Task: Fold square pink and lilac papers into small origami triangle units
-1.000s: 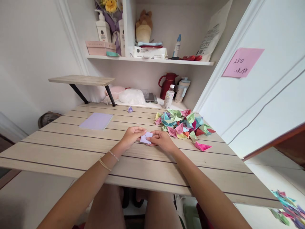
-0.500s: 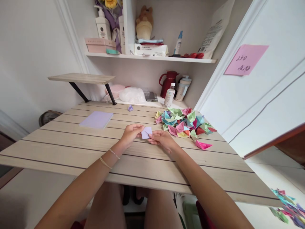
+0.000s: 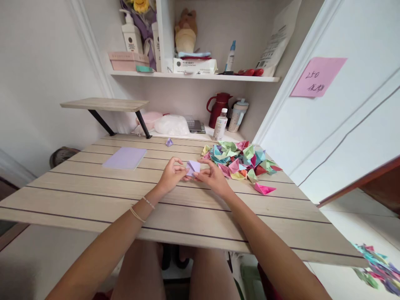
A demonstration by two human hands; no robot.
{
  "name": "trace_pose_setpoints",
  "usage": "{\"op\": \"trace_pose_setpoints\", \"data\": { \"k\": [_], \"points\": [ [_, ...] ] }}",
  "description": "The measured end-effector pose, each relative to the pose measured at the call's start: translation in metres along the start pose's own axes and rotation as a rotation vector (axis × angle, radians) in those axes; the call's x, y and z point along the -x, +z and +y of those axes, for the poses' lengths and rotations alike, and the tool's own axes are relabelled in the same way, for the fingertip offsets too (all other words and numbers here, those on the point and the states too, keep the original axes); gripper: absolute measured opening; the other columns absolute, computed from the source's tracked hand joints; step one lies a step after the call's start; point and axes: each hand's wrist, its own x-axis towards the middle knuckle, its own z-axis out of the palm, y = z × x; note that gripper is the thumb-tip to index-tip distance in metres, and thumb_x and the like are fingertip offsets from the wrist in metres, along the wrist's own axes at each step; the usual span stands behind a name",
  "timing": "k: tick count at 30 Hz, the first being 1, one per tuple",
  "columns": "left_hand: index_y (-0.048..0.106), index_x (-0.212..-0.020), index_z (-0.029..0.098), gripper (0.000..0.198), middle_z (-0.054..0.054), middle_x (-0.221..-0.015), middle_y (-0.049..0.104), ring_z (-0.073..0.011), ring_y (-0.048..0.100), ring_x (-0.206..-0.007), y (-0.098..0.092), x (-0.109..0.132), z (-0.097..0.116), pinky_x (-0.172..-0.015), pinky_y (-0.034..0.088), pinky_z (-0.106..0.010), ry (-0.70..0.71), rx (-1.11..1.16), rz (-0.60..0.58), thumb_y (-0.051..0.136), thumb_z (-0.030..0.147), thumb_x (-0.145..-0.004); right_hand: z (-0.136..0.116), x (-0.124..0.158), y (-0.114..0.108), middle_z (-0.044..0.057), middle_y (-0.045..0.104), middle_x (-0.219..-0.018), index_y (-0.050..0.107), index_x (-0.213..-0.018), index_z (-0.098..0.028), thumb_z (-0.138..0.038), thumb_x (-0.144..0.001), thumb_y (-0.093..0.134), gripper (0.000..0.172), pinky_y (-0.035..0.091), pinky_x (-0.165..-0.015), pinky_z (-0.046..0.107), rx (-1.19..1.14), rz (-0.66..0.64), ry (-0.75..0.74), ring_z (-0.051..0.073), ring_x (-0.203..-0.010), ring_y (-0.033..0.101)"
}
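At the middle of the table (image 3: 93,191), your left hand (image 3: 170,174) and right hand (image 3: 214,178) each pinch one part-folded lilac paper (image 3: 193,167) between closed fingertips. One flat lilac sheet (image 3: 125,158) lies to your left. To your right are one heap of coloured folded pieces (image 3: 240,160), one pink piece (image 3: 265,188) lying apart from it, and one small lilac piece (image 3: 169,142) farther back.

One lilac folded paper (image 3: 193,167), one lilac pad (image 3: 125,158), one heap of folded papers (image 3: 240,160), one red jug (image 3: 218,109)

Lilac folded paper (image 3: 193,167), lilac sheet stack (image 3: 125,158), pink-green-blue-red folded pile (image 3: 240,160), pale striped wooden table (image 3: 93,196).
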Motion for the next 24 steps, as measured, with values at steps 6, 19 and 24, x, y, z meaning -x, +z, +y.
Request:
{"op": "trace_pose_setpoints", "data": {
  "k": [6, 19, 24],
  "points": [
    [0.054, -0.079, 0.014, 0.016, -0.001, -0.063, 0.061, -0.012, 0.059, -0.056, -0.007, -0.003, 0.005, -0.056, 0.046, -0.023, 0.019, 0.024, -0.081, 0.063, 0.022, -0.067, -0.01, -0.003, -0.015, 0.006, 0.066, -0.093, 0.065, -0.095, -0.019, -0.029, -0.065, 0.068, 0.031, 0.049, -0.076, 0.03, 0.213, -0.157, -0.197, 0.018, -0.082, 0.062],
    [0.061, -0.081, 0.012, 0.028, -0.005, -0.08, 0.065, -0.0151, 0.061, -0.074, -0.003, 0.002, 0.006, -0.071, 0.047, -0.028, 0.038, 0.036, -0.184, 0.074, 0.017, -0.057, -0.008, -0.004, -0.02, 0.004, 0.069, -0.08, 0.069, -0.08, -0.019, -0.035, -0.064, 0.068, 0.022, 0.048, -0.068, 0.03, 0.213, -0.05, -0.191, 0.018, -0.073, 0.062],
    [0.064, -0.069, 0.012, 0.015, -0.004, -0.072, 0.066, -0.0142, 0.06, -0.069, 0.0, 0.002, 0.002, -0.07, 0.046, -0.027, 0.113, -0.068, -0.049, 0.069, 0.024, -0.063, -0.005, -0.003, -0.011, 0.002, 0.065, -0.063, 0.067, -0.067, -0.018, -0.038, -0.069, 0.063, 0.021, 0.046, -0.058, 0.026, 0.234, 0.094, -0.219, 0.015, -0.061, 0.057]
  ]
}}
